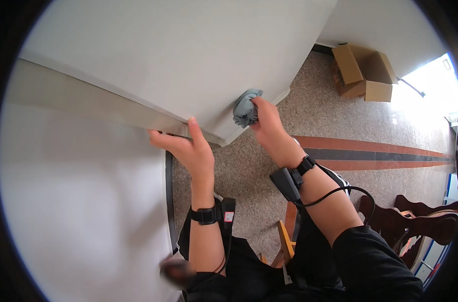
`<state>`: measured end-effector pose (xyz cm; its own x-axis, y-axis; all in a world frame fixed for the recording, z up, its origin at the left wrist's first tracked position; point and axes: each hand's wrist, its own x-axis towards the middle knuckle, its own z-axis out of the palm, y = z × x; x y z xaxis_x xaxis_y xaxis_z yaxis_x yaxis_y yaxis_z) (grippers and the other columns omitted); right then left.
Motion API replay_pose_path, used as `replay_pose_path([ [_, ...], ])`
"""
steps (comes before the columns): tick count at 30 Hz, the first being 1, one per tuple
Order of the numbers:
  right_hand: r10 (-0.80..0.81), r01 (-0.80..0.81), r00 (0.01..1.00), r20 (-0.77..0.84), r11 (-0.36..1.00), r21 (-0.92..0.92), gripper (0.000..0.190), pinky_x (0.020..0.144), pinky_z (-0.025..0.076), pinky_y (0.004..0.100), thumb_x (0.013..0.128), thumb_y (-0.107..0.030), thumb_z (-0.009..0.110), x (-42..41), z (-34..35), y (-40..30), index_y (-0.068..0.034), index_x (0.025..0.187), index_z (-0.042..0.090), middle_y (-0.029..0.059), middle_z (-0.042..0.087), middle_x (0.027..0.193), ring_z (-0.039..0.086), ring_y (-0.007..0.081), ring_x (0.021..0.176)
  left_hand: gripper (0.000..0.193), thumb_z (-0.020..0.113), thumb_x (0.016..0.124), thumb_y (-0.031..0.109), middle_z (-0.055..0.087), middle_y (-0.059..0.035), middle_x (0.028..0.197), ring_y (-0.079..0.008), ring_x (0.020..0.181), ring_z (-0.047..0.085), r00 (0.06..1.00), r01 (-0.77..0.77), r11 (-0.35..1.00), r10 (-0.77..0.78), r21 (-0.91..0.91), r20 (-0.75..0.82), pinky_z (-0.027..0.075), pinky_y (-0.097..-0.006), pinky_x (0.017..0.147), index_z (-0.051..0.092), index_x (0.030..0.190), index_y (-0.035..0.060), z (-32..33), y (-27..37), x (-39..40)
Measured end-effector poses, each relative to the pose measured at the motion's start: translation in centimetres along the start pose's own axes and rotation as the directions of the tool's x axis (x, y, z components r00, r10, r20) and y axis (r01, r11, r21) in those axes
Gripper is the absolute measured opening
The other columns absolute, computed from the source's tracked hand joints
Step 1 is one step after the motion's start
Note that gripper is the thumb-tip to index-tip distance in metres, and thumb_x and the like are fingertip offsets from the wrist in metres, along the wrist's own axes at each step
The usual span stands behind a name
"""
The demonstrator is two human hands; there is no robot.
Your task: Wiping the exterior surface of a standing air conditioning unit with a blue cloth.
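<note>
A tall white panel [168, 56], perhaps the door or side of a cabinet, fills the upper left. My left hand [187, 153] spans its narrow edge [112, 104], thumb on the front corner and fingers reaching toward the back, their tips partly hidden. In my right hand [268, 122] is a crumpled grey-blue cloth [246, 108], held against the panel's face near its lower end. Each wrist carries a black strap with a small device and a cable.
An open cardboard box [364, 71] stands on the speckled floor [312, 102] by the far wall. A white wall [81, 196] rises at left. Dark wooden furniture [413, 222] is at lower right. A yellowish wooden piece [285, 241] shows near my legs.
</note>
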<state>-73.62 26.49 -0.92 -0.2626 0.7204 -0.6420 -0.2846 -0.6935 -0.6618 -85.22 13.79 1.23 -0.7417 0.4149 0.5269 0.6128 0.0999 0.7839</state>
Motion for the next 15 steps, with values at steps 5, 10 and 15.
replay_pose_path([
  [5, -0.020, 0.034, 0.990, -0.140, 0.995, 0.097, 0.024, 0.081, 0.051, 0.0369, 0.096, -0.019, 0.056, 0.3, -0.1, -0.1, -0.005, 0.116, 0.059, 0.0049, 0.064, 0.102, 0.062, 0.0171, 0.093, 0.078, 0.064, 0.098, 0.026, 0.027, -0.0242, 0.139, -0.0372, 0.133, 0.033, 0.999, -0.025, 0.999, 0.023, -0.035, -0.031, 0.028, -0.0511, 0.111, 0.014, 0.149, -0.0059, 0.1, 0.1, 0.1],
  [10, 0.004, 0.018, 0.993, -0.120, 0.984, 0.179, 0.022, 0.084, 0.054, 0.0367, 0.096, -0.015, 0.056, 1.0, -0.4, 0.0, -0.003, 0.114, 0.058, 0.0082, 0.066, 0.106, 0.066, 0.0188, 0.096, 0.080, 0.064, 0.099, 0.024, 0.026, -0.0235, 0.144, -0.0338, 0.135, 0.034, 1.000, -0.015, 1.000, 0.015, 0.007, -0.001, 0.030, -0.0485, 0.114, 0.011, 0.150, -0.0048, -0.1, -0.3, 0.0],
  [15, -0.023, 0.009, 0.998, 0.054, 0.968, 0.252, 0.034, 0.089, 0.057, 0.0399, 0.093, -0.007, 0.063, 1.4, -0.7, 0.7, 0.005, 0.122, 0.051, 0.0144, 0.059, 0.116, 0.063, 0.0252, 0.102, 0.079, 0.064, 0.098, 0.025, 0.027, -0.0240, 0.142, -0.0355, 0.134, 0.034, 1.000, -0.006, 1.000, 0.006, -0.020, -0.009, 0.030, -0.0496, 0.112, 0.012, 0.150, -0.0059, 0.0, 0.1, 0.0],
])
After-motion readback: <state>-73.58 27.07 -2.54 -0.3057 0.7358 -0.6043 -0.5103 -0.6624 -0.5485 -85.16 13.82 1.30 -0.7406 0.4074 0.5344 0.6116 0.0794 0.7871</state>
